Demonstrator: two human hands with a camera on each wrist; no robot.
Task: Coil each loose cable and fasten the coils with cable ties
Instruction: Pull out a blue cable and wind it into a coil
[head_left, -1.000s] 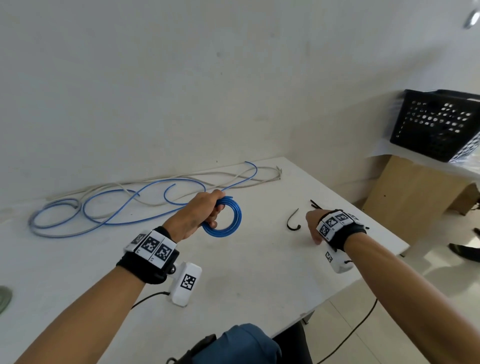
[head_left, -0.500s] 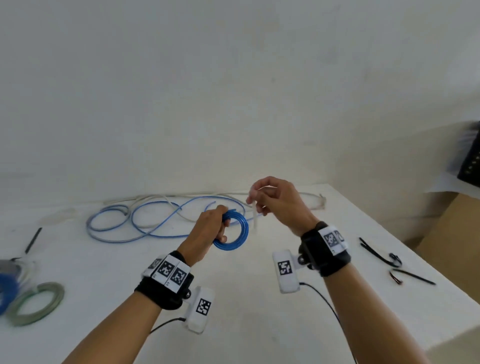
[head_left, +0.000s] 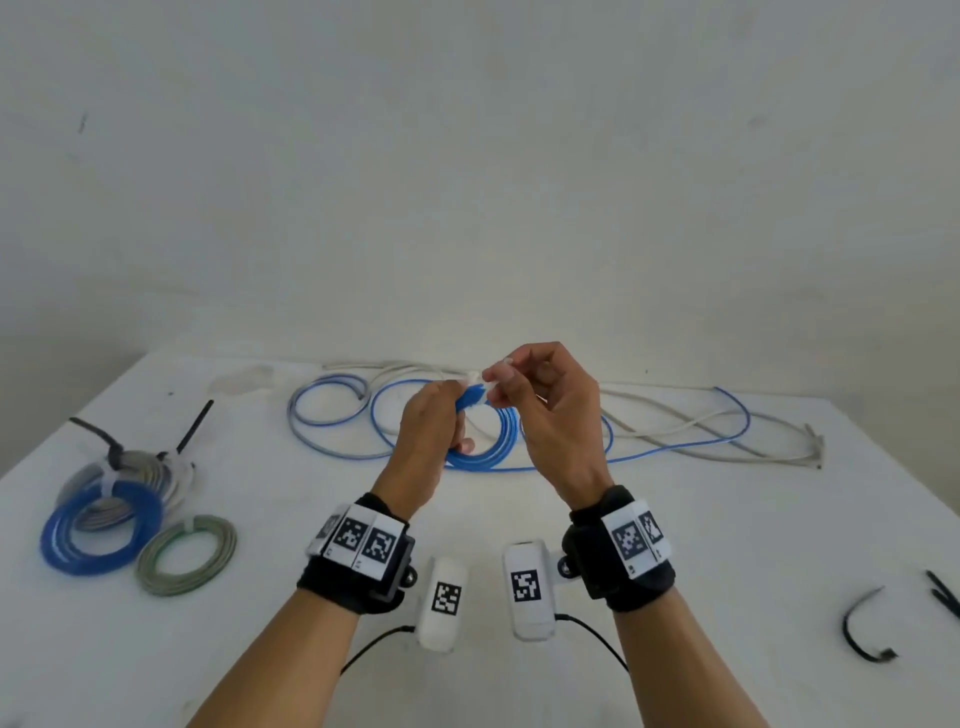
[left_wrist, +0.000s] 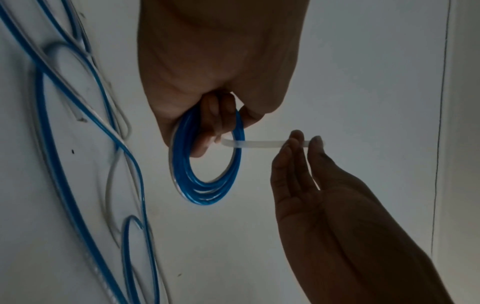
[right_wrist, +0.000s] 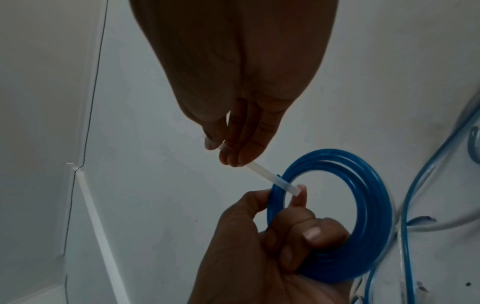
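My left hand grips a small blue cable coil held above the white table; in the left wrist view its fingers pass through the coil. My right hand pinches one end of a translucent white cable tie between thumb and fingertips. The tie lies across the top of the coil, its other end touching a fingertip of the left hand. The right hand stays just to the side of the coil.
Loose blue cable and grey-white cable sprawl along the table's far side. Tied coils lie at the left: blue, green-grey, grey. Black cable ties lie near the right edge.
My right hand left the black ties at the table's right and came to the coil holding a white tie, which now lies across it. The left hand kept its grip on the coil.
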